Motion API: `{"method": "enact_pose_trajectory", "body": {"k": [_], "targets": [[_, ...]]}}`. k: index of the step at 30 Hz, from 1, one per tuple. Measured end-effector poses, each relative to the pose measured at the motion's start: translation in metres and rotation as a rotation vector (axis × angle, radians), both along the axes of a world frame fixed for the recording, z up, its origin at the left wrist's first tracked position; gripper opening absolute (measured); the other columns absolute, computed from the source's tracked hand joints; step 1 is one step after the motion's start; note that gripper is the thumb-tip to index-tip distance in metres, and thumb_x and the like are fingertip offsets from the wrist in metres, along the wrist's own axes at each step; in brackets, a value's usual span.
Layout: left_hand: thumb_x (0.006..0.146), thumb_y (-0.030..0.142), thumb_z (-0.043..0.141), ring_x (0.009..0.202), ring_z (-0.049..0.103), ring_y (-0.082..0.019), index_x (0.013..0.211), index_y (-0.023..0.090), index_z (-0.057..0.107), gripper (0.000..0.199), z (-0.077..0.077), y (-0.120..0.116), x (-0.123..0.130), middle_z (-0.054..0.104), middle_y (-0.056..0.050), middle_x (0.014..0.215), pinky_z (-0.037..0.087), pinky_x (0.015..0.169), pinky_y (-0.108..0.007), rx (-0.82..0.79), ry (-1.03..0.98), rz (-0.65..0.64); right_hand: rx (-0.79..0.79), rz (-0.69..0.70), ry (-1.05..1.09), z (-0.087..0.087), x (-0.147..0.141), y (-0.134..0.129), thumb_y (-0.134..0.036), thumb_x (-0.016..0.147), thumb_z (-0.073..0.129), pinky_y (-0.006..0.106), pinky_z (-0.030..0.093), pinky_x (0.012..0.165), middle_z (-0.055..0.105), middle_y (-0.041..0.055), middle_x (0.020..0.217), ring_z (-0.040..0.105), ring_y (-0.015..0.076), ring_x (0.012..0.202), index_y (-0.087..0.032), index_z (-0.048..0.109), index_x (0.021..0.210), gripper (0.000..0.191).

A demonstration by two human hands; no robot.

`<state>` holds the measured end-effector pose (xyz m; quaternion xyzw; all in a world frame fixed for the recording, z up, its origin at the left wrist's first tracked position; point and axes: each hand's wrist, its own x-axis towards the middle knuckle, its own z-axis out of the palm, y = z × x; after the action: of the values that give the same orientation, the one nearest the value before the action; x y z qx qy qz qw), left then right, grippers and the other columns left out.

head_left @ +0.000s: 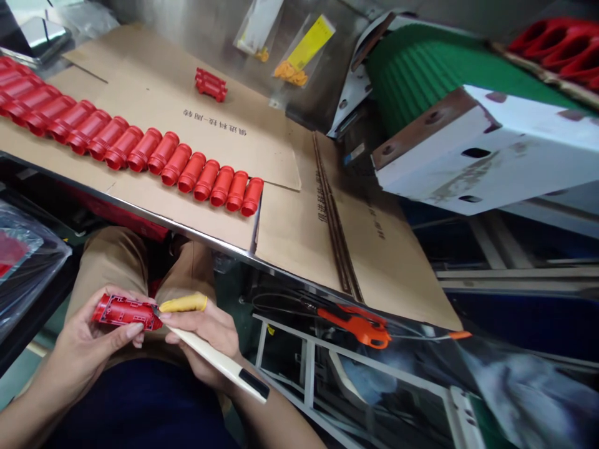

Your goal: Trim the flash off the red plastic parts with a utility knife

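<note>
Low over the lap, my left hand (pixel 96 340) grips a red plastic part (pixel 124 313) with rectangular recesses, lying sideways between thumb and fingers. My right hand (pixel 206 333) is closed around a cream-handled tool (pixel 213 355) with a black end. The tool's tip meets the right end of the red part. A yellow cover (pixel 183 304) sits on one finger of my right hand. Beyond them, a long row of red cylindrical parts (pixel 163 153) stretches along the cardboard-covered table (pixel 290 249).
Two small red pieces (pixel 210 85) lie farther back on the cardboard. Plastic bags with orange bits (pixel 291 72) are behind them. An orange-handled tool (pixel 360 327) hangs by the table's front edge. A white metal frame (pixel 486 149) with a green belt stands at right.
</note>
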<state>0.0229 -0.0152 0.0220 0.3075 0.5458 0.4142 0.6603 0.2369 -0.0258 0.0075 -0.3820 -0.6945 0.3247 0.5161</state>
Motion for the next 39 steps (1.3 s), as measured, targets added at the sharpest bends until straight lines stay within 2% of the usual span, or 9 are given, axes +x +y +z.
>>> {"method": "enact_pose_trajectory", "body": {"k": [12, 18, 25, 30, 33, 36, 39], "targets": [[0.072, 0.044, 0.106, 0.071, 0.073, -0.018, 0.095, 0.023, 0.084, 0.037, -0.001, -0.001, -0.001, 0.084, -0.008, 0.105, 0.063, 0.064, -0.025, -0.012, 0.003, -0.011, -0.01, 0.018, -0.01, -0.002, 0.001, 0.001, -0.027, 0.112, 0.074, 0.032, 0.072, 0.093, 0.087, 0.0119, 0.116, 0.085, 0.0217, 0.107, -0.018, 0.081, 0.128, 0.02], [0.069, 0.04, 0.107, 0.066, 0.071, -0.017, 0.092, 0.023, 0.087, 0.035, 0.002, -0.001, 0.002, 0.084, -0.008, 0.097, 0.063, 0.064, -0.026, -0.022, -0.076, 0.038, -0.036, -0.017, 0.042, -0.004, -0.003, -0.002, -0.026, 0.112, 0.074, 0.031, 0.071, 0.095, 0.089, 0.0113, 0.116, 0.085, 0.0209, 0.108, -0.018, 0.082, 0.123, 0.016], [0.065, 0.032, 0.109, 0.068, 0.072, -0.017, 0.092, 0.022, 0.087, 0.036, 0.005, 0.001, 0.0, 0.084, -0.009, 0.101, 0.063, 0.066, -0.026, -0.046, -0.124, 0.09, -0.022, -0.058, 0.074, -0.005, -0.006, -0.007, -0.022, 0.11, 0.075, 0.03, 0.071, 0.094, 0.089, 0.0099, 0.112, 0.086, 0.0207, 0.106, -0.019, 0.081, 0.121, 0.013], [0.064, 0.035, 0.109, 0.064, 0.068, -0.016, 0.091, 0.019, 0.087, 0.038, 0.006, 0.003, 0.0, 0.082, -0.009, 0.095, 0.061, 0.063, -0.027, -0.058, -0.105, 0.065, -0.031, -0.015, 0.034, -0.003, -0.001, 0.0, -0.03, 0.114, 0.07, 0.032, 0.071, 0.096, 0.088, 0.0119, 0.114, 0.085, 0.0214, 0.109, -0.018, 0.078, 0.119, 0.015], [0.065, 0.037, 0.109, 0.061, 0.066, -0.016, 0.087, 0.02, 0.085, 0.037, 0.006, 0.004, 0.0, 0.076, -0.004, 0.078, 0.058, 0.06, -0.025, -0.059, -0.091, 0.06, 0.057, 0.101, -0.088, 0.0, 0.008, 0.008, -0.024, 0.114, 0.069, 0.034, 0.07, 0.099, 0.086, 0.0149, 0.117, 0.083, 0.0222, 0.114, -0.014, 0.073, 0.124, 0.015], [0.07, 0.042, 0.106, 0.06, 0.063, -0.016, 0.076, 0.02, 0.08, 0.035, 0.002, 0.006, -0.003, 0.07, -0.001, 0.065, 0.057, 0.059, -0.025, -0.07, -0.103, 0.039, 0.239, 0.167, -0.316, 0.0, 0.015, 0.015, -0.016, 0.111, 0.072, 0.036, 0.071, 0.091, 0.083, 0.0199, 0.121, 0.08, 0.024, 0.107, -0.008, 0.073, 0.127, 0.018], [0.077, 0.046, 0.102, 0.058, 0.061, -0.016, 0.072, 0.019, 0.078, 0.037, -0.006, 0.01, -0.01, 0.067, -0.001, 0.06, 0.055, 0.054, -0.025, -0.12, -0.17, -0.073, 0.319, 0.197, -0.421, -0.004, 0.018, 0.018, -0.012, 0.109, 0.072, 0.038, 0.071, 0.086, 0.083, 0.0208, 0.12, 0.078, 0.0251, 0.101, -0.008, 0.075, 0.129, 0.02]]}}
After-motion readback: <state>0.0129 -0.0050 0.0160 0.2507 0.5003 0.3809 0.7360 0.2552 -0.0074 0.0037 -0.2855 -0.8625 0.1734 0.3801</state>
